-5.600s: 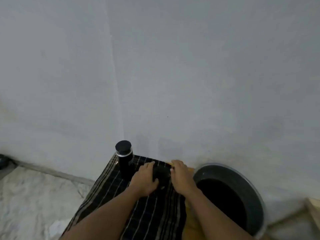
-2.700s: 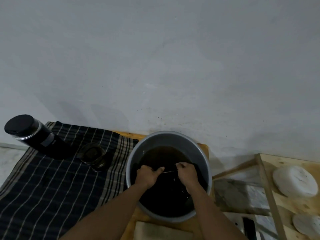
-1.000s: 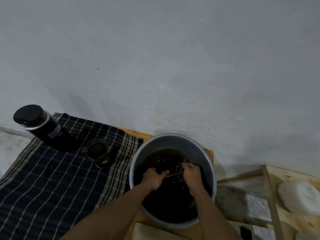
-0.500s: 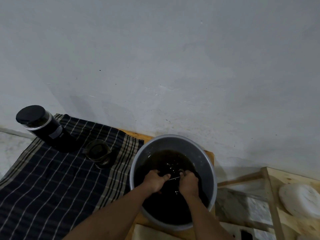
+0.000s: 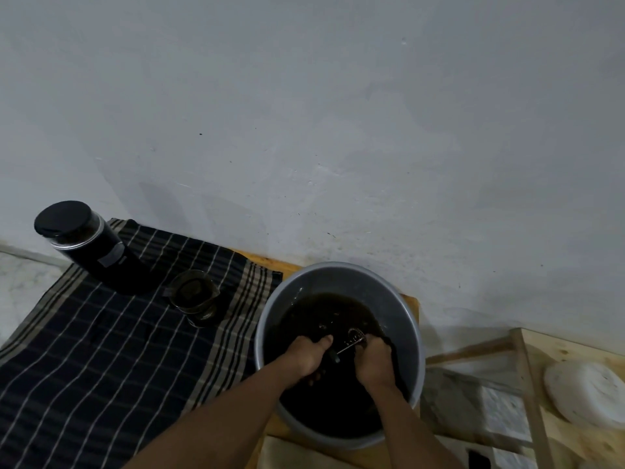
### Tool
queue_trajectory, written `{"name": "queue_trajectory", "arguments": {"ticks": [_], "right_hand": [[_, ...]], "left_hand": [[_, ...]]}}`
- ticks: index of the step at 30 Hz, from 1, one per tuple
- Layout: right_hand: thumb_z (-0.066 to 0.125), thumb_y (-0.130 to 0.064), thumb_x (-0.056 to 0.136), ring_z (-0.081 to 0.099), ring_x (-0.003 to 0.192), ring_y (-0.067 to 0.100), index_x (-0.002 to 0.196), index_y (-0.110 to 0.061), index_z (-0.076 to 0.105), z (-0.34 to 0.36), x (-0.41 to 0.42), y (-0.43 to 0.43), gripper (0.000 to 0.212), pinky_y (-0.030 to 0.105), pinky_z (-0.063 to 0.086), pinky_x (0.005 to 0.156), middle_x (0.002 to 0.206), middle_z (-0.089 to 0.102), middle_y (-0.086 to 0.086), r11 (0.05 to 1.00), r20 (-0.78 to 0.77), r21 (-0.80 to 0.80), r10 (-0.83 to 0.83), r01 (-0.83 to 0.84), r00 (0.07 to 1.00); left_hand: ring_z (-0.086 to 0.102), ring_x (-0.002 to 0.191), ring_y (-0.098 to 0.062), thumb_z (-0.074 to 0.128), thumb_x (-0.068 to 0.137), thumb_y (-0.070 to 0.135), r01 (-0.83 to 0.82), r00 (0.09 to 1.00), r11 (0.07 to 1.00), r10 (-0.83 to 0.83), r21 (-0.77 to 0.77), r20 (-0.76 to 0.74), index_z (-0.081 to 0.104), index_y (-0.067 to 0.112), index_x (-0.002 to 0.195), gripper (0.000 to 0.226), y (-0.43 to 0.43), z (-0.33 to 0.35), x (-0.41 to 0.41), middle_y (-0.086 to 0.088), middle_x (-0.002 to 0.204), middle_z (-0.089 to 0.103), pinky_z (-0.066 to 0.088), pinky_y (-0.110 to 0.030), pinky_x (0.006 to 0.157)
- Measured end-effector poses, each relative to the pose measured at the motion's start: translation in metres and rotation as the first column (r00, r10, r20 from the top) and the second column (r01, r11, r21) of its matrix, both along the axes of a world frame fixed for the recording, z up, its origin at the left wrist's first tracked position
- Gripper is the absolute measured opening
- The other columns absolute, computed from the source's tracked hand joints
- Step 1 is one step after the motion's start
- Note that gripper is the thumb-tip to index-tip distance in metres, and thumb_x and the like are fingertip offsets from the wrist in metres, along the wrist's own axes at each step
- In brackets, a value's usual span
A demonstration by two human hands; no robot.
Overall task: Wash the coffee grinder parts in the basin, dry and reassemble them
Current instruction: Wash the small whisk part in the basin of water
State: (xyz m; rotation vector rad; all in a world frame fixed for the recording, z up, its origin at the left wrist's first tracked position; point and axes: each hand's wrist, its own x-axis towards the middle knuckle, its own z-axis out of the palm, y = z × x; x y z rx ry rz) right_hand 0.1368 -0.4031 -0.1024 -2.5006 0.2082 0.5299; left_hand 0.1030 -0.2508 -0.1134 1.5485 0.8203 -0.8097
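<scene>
While murky water (image 5: 338, 308) hides much, left fingers (image 5: 324, 341) grip a rod (image 5: 345, 348); right fingers' (image 5: 373, 346) hold unclear.

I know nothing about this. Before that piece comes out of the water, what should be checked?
1. Grip: left hand and right hand both hold the thin metal part: ok.
2. Part clean: water too dark: cannot tell.
3. Drying cloth lies spread beside the basin: ok.
4. Grinder body stands at the cloth's far corner, away from the basin: ok.
5. Glass cup sits near the basin, where it could get bumped: not ok.
6. Other parts left underwater: cannot tell.
</scene>
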Motion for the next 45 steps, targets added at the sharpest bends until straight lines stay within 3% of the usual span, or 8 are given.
{"name": "queue_trajectory", "arguments": {"ticks": [7,12,15,20,24,30,39,45], "right_hand": [[0.046,-0.011,0.103,0.066,0.096,0.025,0.111,-0.009,0.066,0.005,0.003,0.002,0.021,0.03,0.05,0.085,0.109,0.07,0.013,0.997,-0.132,-0.039,0.064,-0.069,0.989],[0.036,-0.032,0.105,0.065,0.082,0.023,0.084,-0.013,0.066,0.008,0.01,0.0,0.041,0.035,0.051,0.078,0.089,0.068,0.009,0.999,-0.302,0.024,0.052,-0.046,0.952],[0.039,-0.037,0.107,0.064,0.079,0.026,0.089,-0.006,0.069,0.005,0.01,0.001,0.047,0.032,0.049,0.077,0.083,0.068,0.009,0.999,-0.21,-0.041,0.0,-0.009,0.978],[0.049,-0.003,0.099,0.067,0.088,0.028,0.099,-0.007,0.072,-0.01,0.011,0.011,0.023,0.041,0.06,0.074,0.092,0.069,0.009,0.973,-0.181,0.113,-0.179,0.201,0.967],[0.058,-0.004,0.097,0.064,0.083,0.03,0.088,-0.012,0.065,-0.009,0.016,0.014,0.014,0.046,0.062,0.066,0.095,0.065,0.013,0.806,-0.309,0.252,-0.458,0.536,0.834],[0.058,-0.008,0.096,0.069,0.08,0.032,0.081,-0.006,0.072,-0.013,0.021,0.016,0.022,0.047,0.06,0.079,0.08,0.071,0.012,0.94,-0.156,0.128,-0.295,0.316,0.943],[0.049,-0.013,0.097,0.062,0.083,0.032,0.087,0.0,0.071,0.004,0.02,0.005,0.028,0.038,0.047,0.075,0.087,0.07,0.018,0.769,-0.163,0.337,-0.52,0.542,0.839],[0.056,-0.018,0.098,0.068,0.083,0.027,0.091,-0.005,0.076,0.009,0.026,-0.002,0.024,0.039,0.053,0.079,0.089,0.074,0.02,0.858,-0.238,0.365,-0.289,0.361,0.927]], "left_hand": [[0.048,0.046,-0.013,0.045,0.093,0.074,-0.309,0.948,0.919,0.278,-0.244,-0.152,0.06,0.014,0.121,0.067,0.009,0.015,0.004,-0.005,0.069,0.057,0.036,-0.021,0.041],[0.06,0.063,-0.015,0.074,0.082,0.061,-0.065,0.995,0.991,0.073,-0.119,0.063,0.064,0.018,0.115,0.055,0.006,0.015,0.0,-0.001,0.085,0.069,0.049,-0.026,0.056],[0.068,0.079,-0.014,0.08,0.081,0.044,-0.004,0.982,0.996,0.021,-0.091,0.188,0.057,0.029,0.119,0.048,0.004,0.016,-0.002,-0.001,0.104,0.071,0.053,-0.024,0.057],[0.067,0.101,-0.014,0.086,0.074,0.024,0.121,0.947,0.991,-0.101,-0.048,0.304,0.061,0.027,0.118,0.051,0.006,0.013,-0.003,0.0,0.111,0.07,0.057,-0.03,0.089],[0.067,0.105,-0.015,0.085,0.075,0.017,0.14,0.924,0.99,-0.125,-0.015,0.362,0.059,0.024,0.12,0.053,0.005,0.011,-0.006,-0.002,0.113,0.07,0.056,-0.033,0.095],[0.062,0.102,-0.01,0.084,0.078,0.023,0.058,0.936,0.998,-0.058,0.01,0.347,0.057,0.027,0.121,0.05,0.003,0.012,-0.004,0.003,0.112,0.065,0.052,-0.02,0.081],[0.067,0.103,-0.021,0.075,0.085,0.049,-0.058,0.984,0.998,0.059,-0.012,0.17,0.068,0.016,0.126,0.053,0.004,0.003,-0.003,-0.004,0.114,0.071,0.053,-0.031,0.092],[0.066,0.1,-0.02,0.071,0.088,0.051,-0.062,0.982,0.998,0.058,0.014,0.179,0.067,0.015,0.127,0.054,0.001,0.002,-0.004,-0.004,0.115,0.07,0.049,-0.027,0.085]]}}
